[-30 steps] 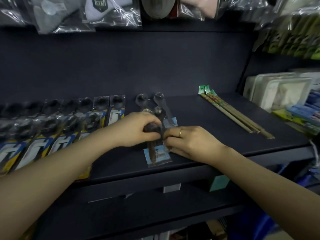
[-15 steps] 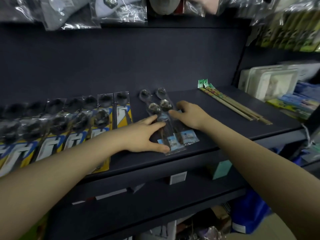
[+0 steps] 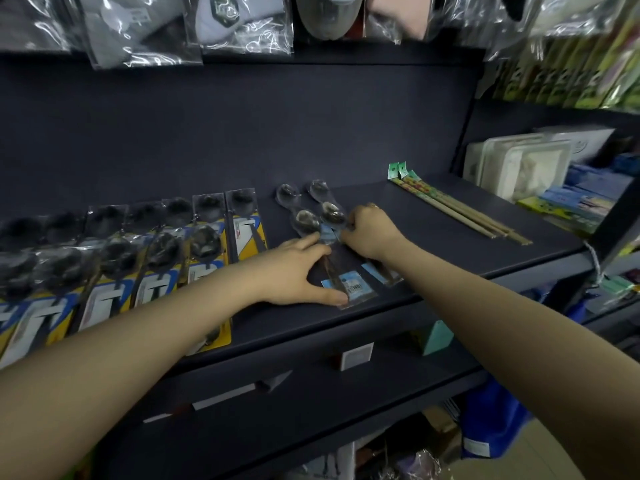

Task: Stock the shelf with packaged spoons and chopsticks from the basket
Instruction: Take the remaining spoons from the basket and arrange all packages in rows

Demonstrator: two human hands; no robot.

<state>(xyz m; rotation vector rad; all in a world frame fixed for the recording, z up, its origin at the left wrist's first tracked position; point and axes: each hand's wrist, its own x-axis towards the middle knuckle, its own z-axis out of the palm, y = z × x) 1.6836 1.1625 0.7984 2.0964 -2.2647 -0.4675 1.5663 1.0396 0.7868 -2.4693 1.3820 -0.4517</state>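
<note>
Spoons in clear sleeves (image 3: 313, 220) with pale blue label cards lie in two overlapping columns at mid-shelf, bowls toward the back wall. My left hand (image 3: 294, 271) lies flat, fingers straight, thumb and forefinger bracketing the near left packet (image 3: 349, 289). My right hand (image 3: 369, 230) has its fingers curled onto the sleeves near the middle bowls; I cannot tell whether it pinches them. Chopstick packs (image 3: 457, 211) with green headers lie diagonally further right. Yellow-and-blue carded spoons (image 3: 145, 258) fill the left. The shelf (image 3: 467, 258) is dark, matte; bagged goods (image 3: 145, 29) hang above.
</note>
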